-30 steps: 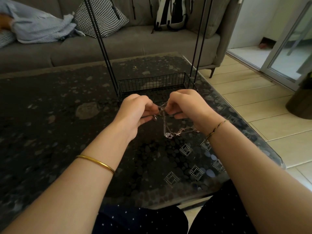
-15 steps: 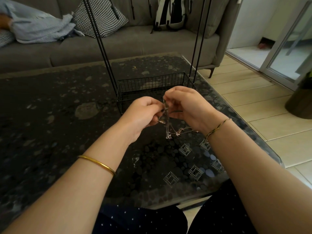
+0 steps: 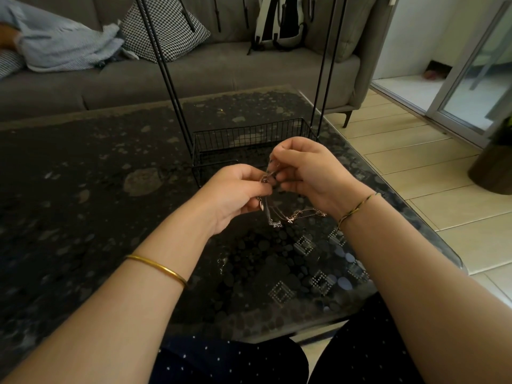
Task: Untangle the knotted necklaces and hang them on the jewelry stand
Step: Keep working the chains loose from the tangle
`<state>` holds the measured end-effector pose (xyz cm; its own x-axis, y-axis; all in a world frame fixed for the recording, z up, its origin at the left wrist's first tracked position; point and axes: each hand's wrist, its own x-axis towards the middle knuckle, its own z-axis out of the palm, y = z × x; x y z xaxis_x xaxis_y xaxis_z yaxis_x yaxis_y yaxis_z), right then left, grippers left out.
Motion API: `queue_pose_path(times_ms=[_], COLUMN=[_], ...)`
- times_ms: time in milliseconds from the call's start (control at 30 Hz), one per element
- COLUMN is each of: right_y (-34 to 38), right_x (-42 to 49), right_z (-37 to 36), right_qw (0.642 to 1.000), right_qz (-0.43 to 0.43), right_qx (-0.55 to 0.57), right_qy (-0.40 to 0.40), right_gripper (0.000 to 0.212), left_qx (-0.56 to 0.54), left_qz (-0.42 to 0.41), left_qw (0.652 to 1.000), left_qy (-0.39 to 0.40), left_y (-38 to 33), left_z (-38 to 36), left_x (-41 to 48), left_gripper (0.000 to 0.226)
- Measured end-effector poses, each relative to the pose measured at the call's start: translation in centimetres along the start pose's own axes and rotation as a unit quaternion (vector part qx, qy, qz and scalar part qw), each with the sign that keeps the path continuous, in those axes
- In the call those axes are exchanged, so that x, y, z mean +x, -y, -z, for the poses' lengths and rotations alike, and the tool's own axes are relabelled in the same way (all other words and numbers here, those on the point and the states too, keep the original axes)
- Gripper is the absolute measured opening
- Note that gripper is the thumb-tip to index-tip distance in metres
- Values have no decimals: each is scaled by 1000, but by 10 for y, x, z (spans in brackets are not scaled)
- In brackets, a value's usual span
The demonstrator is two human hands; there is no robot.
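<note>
While both hands meet above the dark, pebble-patterned glass table, the tangle of thin silver and rose-coloured chain necklaces hangs between them, just on the near side of the black wire jewelry stand. The left hand has its fingers curled inward, thumb and forefinger pinching the knot where the chains bunch together. The right hand, slightly higher and farther, is curled too and pinches a strand at the top of the same knot, so the fingertips of the two hands nearly touch.

Below the grip the chains drop in loose loops: a small pendant dangles beside the left palm, and a strand with tiny charms trails right toward the right wrist (whether the lowest loop rests on the glass cannot be told).

The stand's basket base sits on the table beyond the hands, its thin rods rising out of view at the top. A plain gold bangle circles the left forearm, a braided cord bracelet the right wrist. Beyond the table runs a grey fabric sofa with a black-and-white houndstooth cushion; pale floor tiles lie to the right.
</note>
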<state>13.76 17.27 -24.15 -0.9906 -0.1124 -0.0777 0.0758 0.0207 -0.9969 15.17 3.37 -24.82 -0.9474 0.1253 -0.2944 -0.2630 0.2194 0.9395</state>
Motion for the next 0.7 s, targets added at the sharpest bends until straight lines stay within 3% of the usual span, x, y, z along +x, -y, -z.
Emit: queue_pose_path(times_ms=[433,700], right_y=[-1,-1], right_x=[2,2], right_z=[0,0], right_qw=[1000,1000], right_qz=[-2,1], right_qx=[11,-30], right_qy=[-16,-5], right_gripper=[20,16], left_qx=[-82,-81], left_qz=[4,-17], left_qw=[997,995], left_qy=[14,-53], left_y=[-3,-4], left_z=[2,2], left_x=[-2,-2], left_gripper=[12,15])
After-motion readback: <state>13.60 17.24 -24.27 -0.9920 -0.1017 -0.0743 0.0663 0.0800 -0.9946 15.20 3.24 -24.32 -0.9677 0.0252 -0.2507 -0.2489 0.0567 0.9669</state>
